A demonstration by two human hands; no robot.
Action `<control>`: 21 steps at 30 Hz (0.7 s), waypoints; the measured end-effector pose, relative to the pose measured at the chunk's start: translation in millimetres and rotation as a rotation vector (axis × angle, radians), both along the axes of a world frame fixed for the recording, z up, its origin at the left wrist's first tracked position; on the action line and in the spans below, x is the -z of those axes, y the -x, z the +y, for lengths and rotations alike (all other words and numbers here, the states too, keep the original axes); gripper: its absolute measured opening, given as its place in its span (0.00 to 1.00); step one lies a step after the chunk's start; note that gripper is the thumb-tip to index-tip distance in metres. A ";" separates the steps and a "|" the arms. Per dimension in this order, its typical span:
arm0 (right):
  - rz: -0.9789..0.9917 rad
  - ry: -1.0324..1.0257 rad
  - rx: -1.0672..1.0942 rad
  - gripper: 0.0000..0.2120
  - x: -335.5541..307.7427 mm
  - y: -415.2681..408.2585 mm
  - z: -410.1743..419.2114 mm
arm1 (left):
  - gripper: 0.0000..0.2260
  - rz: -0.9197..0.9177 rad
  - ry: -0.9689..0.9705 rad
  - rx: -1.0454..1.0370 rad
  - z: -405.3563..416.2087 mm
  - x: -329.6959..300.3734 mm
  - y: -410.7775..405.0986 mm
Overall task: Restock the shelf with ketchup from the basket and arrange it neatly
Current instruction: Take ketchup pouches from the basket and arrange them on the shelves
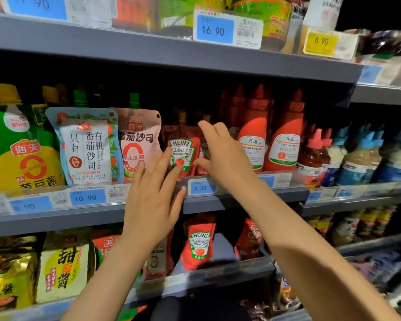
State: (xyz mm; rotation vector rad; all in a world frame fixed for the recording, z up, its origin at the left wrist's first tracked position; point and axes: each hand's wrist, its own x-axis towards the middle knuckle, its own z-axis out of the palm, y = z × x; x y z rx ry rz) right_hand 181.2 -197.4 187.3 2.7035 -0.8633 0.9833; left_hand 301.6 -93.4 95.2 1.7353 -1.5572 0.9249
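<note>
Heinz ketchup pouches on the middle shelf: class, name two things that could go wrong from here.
1. The Heinz pouch stands at the shelf's front lip; a nudge from the left hand might tip it over the price rail.
2. The right hand is close to the tall red squeeze bottles; its wrist could knock them.

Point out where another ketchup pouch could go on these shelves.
Most room shows on the lower grey shelf: bare board between the red Heinz ketchup pouch and the red pouch to its right. The middle shelf is crowded; pink pouch, Heinz pouches and red squeeze bottles stand close together.
</note>
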 end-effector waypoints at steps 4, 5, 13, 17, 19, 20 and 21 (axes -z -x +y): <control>-0.208 -0.013 -0.094 0.21 15.1 63.5 17.2 | 0.15 0.017 0.080 0.236 -6.3 10.4 53.5; -0.240 -0.052 -0.088 0.20 24.8 86.6 20.2 | 0.14 0.046 0.069 0.310 -11.2 14.6 70.6; -0.624 -0.603 0.436 0.11 154.4 293.5 49.2 | 0.14 0.276 -0.409 0.777 -62.2 80.5 236.2; -0.739 -0.773 0.696 0.10 207.5 369.6 70.0 | 0.20 0.167 -0.684 0.945 -75.7 122.5 313.0; -0.673 -0.839 0.845 0.04 228.0 399.7 69.6 | 0.22 0.049 -0.750 0.983 -83.7 143.2 342.7; -0.624 -0.887 0.933 0.03 236.8 414.3 65.1 | 0.23 -0.026 -0.775 0.977 -88.6 153.0 354.6; -0.608 -0.952 1.011 0.05 247.6 429.3 57.2 | 0.23 -0.102 -0.801 0.951 -93.7 161.1 364.3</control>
